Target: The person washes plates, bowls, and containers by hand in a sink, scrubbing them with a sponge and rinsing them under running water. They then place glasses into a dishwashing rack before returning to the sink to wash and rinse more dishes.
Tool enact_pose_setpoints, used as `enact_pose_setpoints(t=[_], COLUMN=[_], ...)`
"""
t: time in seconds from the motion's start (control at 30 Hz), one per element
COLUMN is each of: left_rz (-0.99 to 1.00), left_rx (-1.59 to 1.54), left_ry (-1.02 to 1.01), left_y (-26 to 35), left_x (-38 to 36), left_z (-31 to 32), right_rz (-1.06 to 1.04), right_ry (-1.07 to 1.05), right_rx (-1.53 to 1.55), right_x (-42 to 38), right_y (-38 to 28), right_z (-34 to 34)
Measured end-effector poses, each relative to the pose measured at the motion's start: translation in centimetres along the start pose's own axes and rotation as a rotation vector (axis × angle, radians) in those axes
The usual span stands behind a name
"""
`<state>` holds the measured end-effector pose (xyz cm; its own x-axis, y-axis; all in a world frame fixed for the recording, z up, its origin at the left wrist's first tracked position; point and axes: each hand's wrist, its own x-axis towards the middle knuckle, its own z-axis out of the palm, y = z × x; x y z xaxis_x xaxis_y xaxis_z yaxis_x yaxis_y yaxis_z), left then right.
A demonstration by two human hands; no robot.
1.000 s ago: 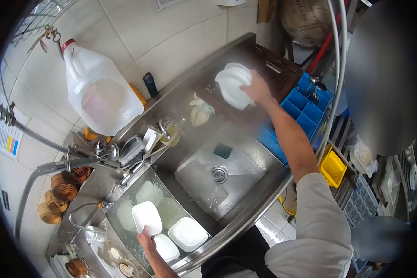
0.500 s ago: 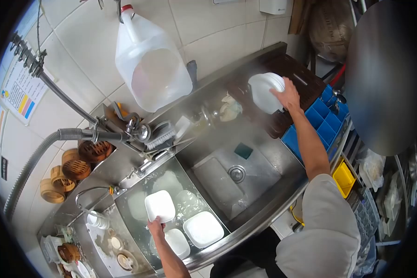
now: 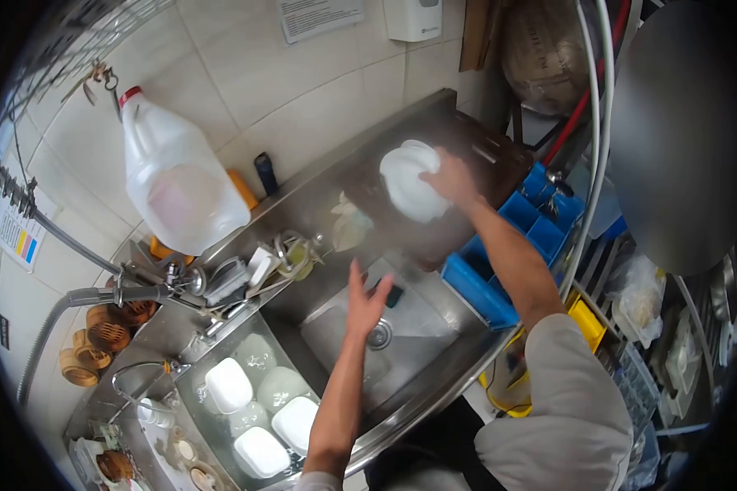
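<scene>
My right hand point(image 3: 452, 178) grips the right edge of a stack of white plates point(image 3: 411, 182), held over the dark brown tray point(image 3: 487, 155) at the sink's far right. Above the middle basin point(image 3: 418, 335), my left hand point(image 3: 367, 301) is empty, its fingers apart. A dark green pad point(image 3: 394, 295) lies in that basin just beyond the left fingers. In the water-filled basin to the left are several white dishes, among them a square one point(image 3: 229, 385) and another point(image 3: 261, 452) near the front.
A blue divided caddy point(image 3: 481, 278) stands right of the middle basin. A large plastic jug point(image 3: 180, 184) hangs on the wall. Brushes point(image 3: 227, 281) and a hose sprayer point(image 3: 151, 292) sit behind the basins. A pale cloth point(image 3: 350, 225) lies near the tray. Wooden steamers point(image 3: 106, 334) stand at left.
My left hand has let go of the square white dish and moved right, over the middle basin. My right hand still holds the plates. The view has shifted right.
</scene>
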<state>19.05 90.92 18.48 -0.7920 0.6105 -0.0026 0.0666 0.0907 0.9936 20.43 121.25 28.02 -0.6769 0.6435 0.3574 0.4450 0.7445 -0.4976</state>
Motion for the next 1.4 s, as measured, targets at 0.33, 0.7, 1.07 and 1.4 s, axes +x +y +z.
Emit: enact_pose_setpoints(t=[0.33,0.7,1.07,1.4], left_rz=[0.152,0.124,0.224,-0.723], left_rx=[0.018,0.123,0.575,0.649], left_ry=[0.287,0.368,0.445,0.285], left_y=[-0.5,-2.0,2.5,-17.1], left_x=[7.8,8.3,-11.4,-29.8], left_z=[13.0,14.1,-8.5,-28.0], right_rz=[-0.057,-0.013,-0.086,-0.700], right_ry=[0.053,-0.291,-0.111,-0.746], right_rx=[0.053,-0.440,-0.218,0.643], right_x=[2.5,2.1,-1.7,-37.8], right_y=[-2.7,-3.9,-1.5,-27.2], right_z=[-7.5,1.1,2.4,10.9])
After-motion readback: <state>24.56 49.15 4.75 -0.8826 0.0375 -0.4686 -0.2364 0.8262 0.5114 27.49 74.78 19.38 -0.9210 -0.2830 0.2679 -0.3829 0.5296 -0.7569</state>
